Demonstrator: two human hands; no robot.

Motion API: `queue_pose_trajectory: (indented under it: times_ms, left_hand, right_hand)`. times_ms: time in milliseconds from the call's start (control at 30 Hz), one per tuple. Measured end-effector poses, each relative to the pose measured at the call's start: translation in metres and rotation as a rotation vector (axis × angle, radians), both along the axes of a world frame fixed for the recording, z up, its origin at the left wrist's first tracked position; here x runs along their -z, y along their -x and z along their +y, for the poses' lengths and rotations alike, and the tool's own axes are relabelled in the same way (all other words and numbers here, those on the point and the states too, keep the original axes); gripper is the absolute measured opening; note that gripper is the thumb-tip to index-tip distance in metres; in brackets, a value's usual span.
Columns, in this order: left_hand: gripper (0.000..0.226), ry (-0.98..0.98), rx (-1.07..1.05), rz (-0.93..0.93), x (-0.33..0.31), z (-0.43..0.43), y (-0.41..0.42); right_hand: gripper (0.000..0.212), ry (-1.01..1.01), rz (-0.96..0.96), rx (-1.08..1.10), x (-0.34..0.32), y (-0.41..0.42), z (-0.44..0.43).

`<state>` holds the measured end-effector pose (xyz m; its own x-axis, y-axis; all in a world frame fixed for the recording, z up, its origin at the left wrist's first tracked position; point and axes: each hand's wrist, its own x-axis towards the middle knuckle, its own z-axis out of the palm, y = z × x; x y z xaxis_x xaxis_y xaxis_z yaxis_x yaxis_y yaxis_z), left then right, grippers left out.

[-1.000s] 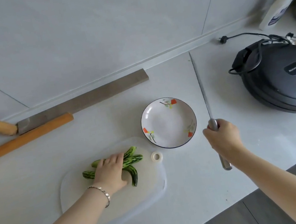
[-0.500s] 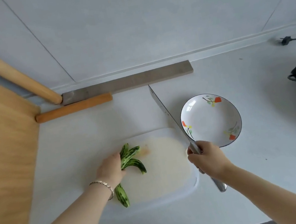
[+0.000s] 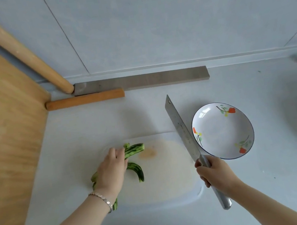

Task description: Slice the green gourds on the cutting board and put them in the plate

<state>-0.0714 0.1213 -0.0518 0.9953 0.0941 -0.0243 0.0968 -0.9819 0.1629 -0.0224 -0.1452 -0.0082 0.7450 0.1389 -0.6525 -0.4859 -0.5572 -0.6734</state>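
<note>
Knife (image 3: 183, 132): right hand (image 3: 214, 173) grips it, now swung over to the board's (image 3: 168, 171) right edge.
Gourds (image 3: 133, 149): left hand (image 3: 112, 170) presses them flat-fingered; uncut, slicing looks close.

The left hand (image 3: 112, 171) lies palm down over the left part of the cutting board (image 3: 170, 179), fingers nearly straight, pressing on the green gourds (image 3: 134, 149), a bracelet (image 3: 100, 196) on its wrist. The right hand (image 3: 215, 174), at the board's right edge, grips the handle of a knife (image 3: 182, 128), blade pointing away from the person
</note>
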Motion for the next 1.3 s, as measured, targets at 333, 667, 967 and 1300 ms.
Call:
queue_pose_trajectory:
  times_ms: [333, 667, 967, 1300]
  left_hand:
    - [0.029, 0.5, -0.191, 0.171, 0.004, -0.095, -0.006]
    - [0.04, 0.136, 0.133, 0.199, 0.013, -0.097, 0.01]
    - [0.085, 0.071, 0.175, 0.057, 0.036, -0.099, 0.028]
    - [0.034, 0.321, 0.045, -0.04, 0.048, -0.111, 0.049]
  right_hand:
    - [0.012, -0.072, 0.076, 0.139, -0.008, 0.002, -0.044]
    - [0.018, -0.115, 0.103, 0.084, -0.002, 0.005, -0.056]
    - [0.039, -0.06, 0.088, -0.056, 0.007, 0.01, -0.045]
    - [0.052, -0.016, 0.149, -0.073, 0.009, 0.018, -0.047]
